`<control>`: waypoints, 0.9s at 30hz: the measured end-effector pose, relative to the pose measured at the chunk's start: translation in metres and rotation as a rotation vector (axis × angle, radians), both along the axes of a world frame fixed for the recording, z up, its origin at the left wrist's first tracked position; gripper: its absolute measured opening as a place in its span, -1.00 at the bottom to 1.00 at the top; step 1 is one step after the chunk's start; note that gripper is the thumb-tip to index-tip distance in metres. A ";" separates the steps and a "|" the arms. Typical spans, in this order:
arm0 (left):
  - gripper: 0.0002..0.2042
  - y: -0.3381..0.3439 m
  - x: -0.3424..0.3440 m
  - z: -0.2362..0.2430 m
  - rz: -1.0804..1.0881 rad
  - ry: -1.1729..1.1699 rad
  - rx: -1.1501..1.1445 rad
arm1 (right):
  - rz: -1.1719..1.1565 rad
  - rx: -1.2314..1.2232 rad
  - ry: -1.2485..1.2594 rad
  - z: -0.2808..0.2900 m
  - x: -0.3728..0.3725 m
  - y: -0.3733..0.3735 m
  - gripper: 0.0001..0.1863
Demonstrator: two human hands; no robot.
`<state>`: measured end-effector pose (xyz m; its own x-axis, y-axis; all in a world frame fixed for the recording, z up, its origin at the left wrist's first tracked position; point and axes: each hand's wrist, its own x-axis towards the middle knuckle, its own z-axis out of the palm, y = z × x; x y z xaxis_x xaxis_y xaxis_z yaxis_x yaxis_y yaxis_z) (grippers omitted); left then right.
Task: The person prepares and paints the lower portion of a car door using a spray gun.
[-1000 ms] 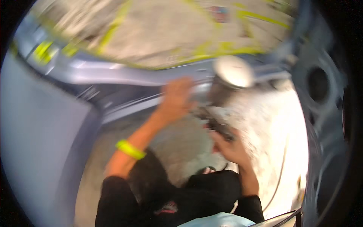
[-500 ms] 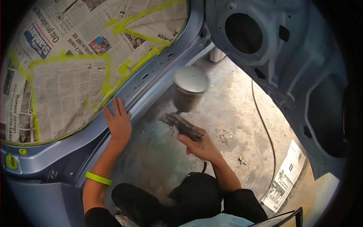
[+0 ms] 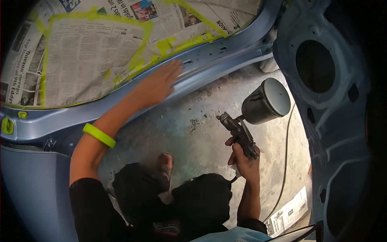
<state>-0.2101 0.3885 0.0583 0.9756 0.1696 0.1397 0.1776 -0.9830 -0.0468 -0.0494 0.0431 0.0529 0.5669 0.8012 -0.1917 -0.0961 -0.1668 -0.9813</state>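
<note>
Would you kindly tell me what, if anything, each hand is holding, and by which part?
The right hand holds a dark spray gun by its handle. The left hand, open over the blue car sill, holds nothing visible.

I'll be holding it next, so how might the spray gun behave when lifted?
The spray gun likely feels top-heavy and may tip: its cup is far wider than the rest. It looks metallic, so probably stiff.
</note>
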 end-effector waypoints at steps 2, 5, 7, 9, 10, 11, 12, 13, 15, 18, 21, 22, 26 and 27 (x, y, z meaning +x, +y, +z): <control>-0.31 0.009 0.024 -0.003 -0.045 0.008 0.006 | 0.061 0.015 0.002 0.002 -0.002 0.009 -0.71; -0.33 0.013 0.075 -0.018 -0.082 -0.022 0.044 | 0.038 0.065 0.014 0.008 -0.003 0.014 -0.69; -0.35 0.014 0.114 -0.027 -0.122 -0.126 0.038 | 0.075 0.069 -0.045 0.003 0.000 0.009 -0.59; -0.37 0.018 0.146 -0.029 -0.129 -0.141 0.046 | 0.127 0.073 -0.110 0.002 0.002 0.004 -0.50; -0.39 0.022 0.159 -0.029 -0.118 -0.154 0.058 | 0.114 0.046 -0.066 0.005 0.001 0.003 -0.56; -0.39 0.026 0.174 -0.032 -0.109 -0.164 0.066 | 0.106 0.020 -0.027 0.010 0.000 0.004 -0.61; -0.41 0.029 0.192 -0.038 -0.107 -0.222 0.061 | 0.118 0.024 -0.039 0.015 0.000 0.005 -0.61; -0.43 0.033 0.198 -0.043 -0.083 -0.264 0.065 | 0.094 0.012 -0.041 0.016 -0.003 0.010 -0.60; -0.49 0.039 0.200 -0.044 -0.111 -0.349 -0.186 | 0.081 0.015 -0.104 0.019 -0.007 0.019 -0.59; -0.48 0.015 0.170 -0.046 -0.029 -0.380 -0.018 | -0.001 -0.064 -0.205 0.015 -0.005 0.021 -0.48; -0.45 0.009 0.072 -0.040 0.002 -0.365 0.169 | -0.060 -0.051 -0.246 0.022 -0.007 0.020 -0.46; -0.44 -0.009 0.035 -0.038 -0.017 -0.360 0.152 | -0.058 -0.042 -0.224 0.017 -0.015 0.024 -0.45; -0.39 -0.039 -0.114 0.001 0.303 -0.107 0.091 | 0.002 0.037 -0.208 0.016 -0.032 0.030 -0.43; -0.38 -0.046 -0.142 0.004 0.345 -0.097 0.120 | 0.032 0.036 -0.223 0.010 -0.034 0.029 -0.43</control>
<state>-0.3520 0.3426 0.0620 0.8453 0.4625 0.2675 0.5062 -0.8534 -0.1242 -0.0836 0.0726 0.0633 0.5661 0.8236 -0.0353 0.1289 -0.1307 -0.9830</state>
